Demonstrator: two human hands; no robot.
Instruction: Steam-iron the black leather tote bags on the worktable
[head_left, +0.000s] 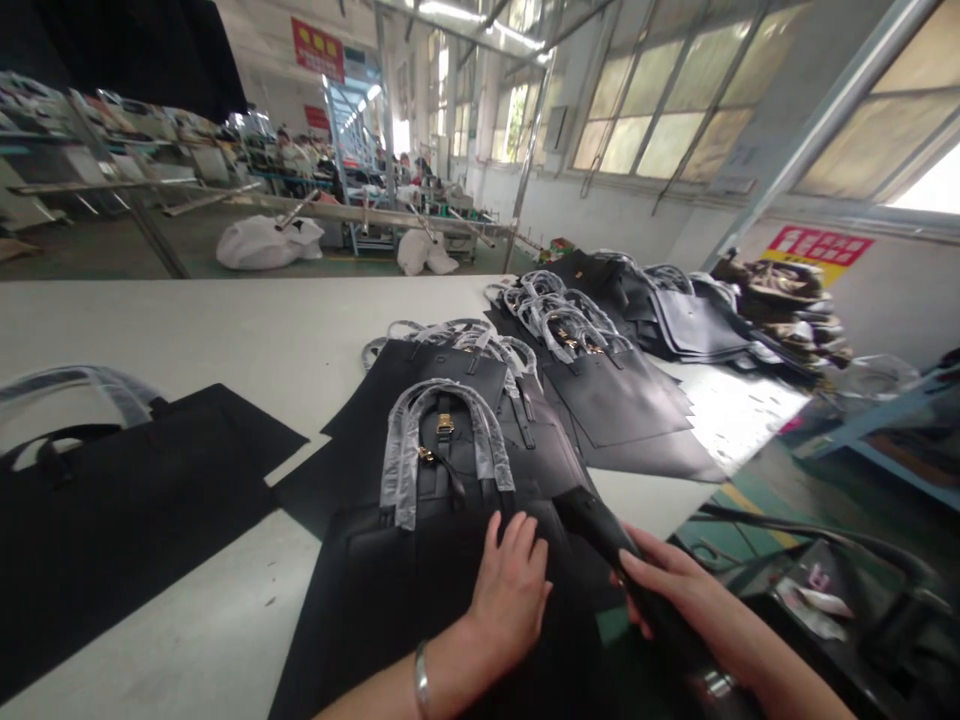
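A black bag lies flat in front of me, its handles wrapped in clear plastic, with a gold buckle showing between them. My left hand rests on the bag just below the handles, fingers stretched out; a silver bangle circles that wrist. My right hand is wrapped round a black handheld tool, whose flat nozzle end is over the bag's right side. What the tool is exactly, I cannot tell.
Another black bag lies at the left of the white table. Behind the front bag are stacks of black bags with wrapped handles. Brown bundles stand at the back right. A metal rail runs beyond the table.
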